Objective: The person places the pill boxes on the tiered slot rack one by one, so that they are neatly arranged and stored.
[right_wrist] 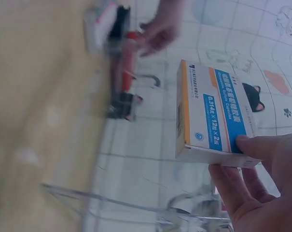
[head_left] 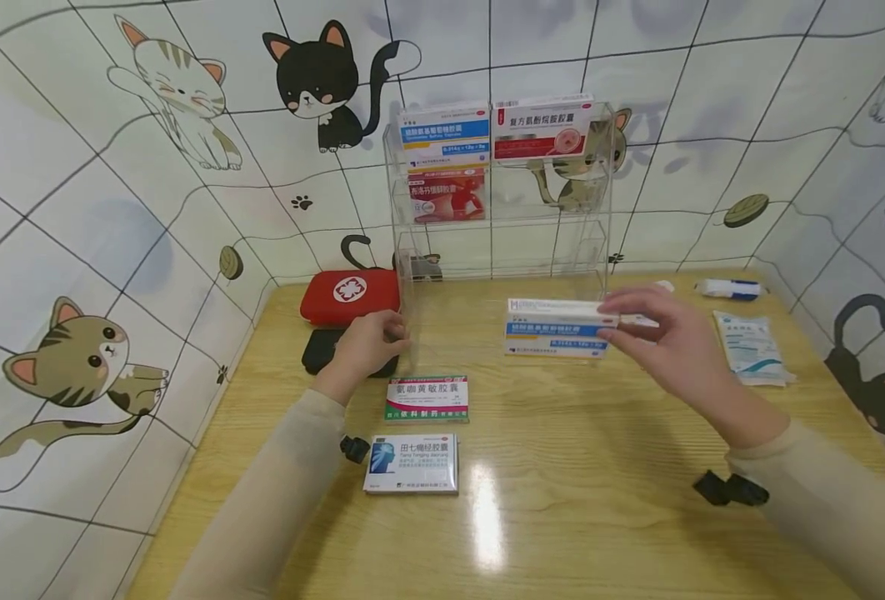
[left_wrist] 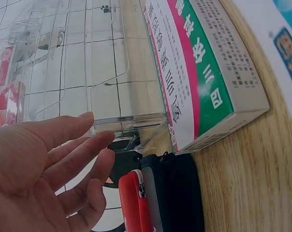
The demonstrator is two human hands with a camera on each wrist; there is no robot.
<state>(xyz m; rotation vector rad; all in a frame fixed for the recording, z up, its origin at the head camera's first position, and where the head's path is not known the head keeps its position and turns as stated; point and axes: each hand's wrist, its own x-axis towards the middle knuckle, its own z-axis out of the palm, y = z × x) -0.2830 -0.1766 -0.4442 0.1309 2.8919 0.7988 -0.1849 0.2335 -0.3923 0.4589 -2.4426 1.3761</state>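
Observation:
My right hand point(head_left: 656, 333) pinches the right end of a blue-and-white medicine box point(head_left: 555, 329), thumb on its printed front. The box is held in front of the lower part of a clear acrylic rack point(head_left: 498, 221); the right wrist view shows the printed front of the box point(right_wrist: 215, 111) too. My left hand point(head_left: 367, 346) is at the rack's lower left edge, its fingers loosely bent and no object between them. In the left wrist view the thumb and forefinger tips are right by the clear side panel point(left_wrist: 131, 121). A green-and-white medicine box point(head_left: 427, 398) lies just in front of this hand.
On the rack stand a blue-and-white box point(head_left: 446, 137), a red-and-white box point(head_left: 540, 129) and a red box point(head_left: 447, 196). A red pouch point(head_left: 348, 297) and a black case point(head_left: 321, 350) are left of it. Nearer lies a white-and-blue box point(head_left: 412, 463); far right, a packet point(head_left: 752, 347) and a wrapped roll point(head_left: 731, 289).

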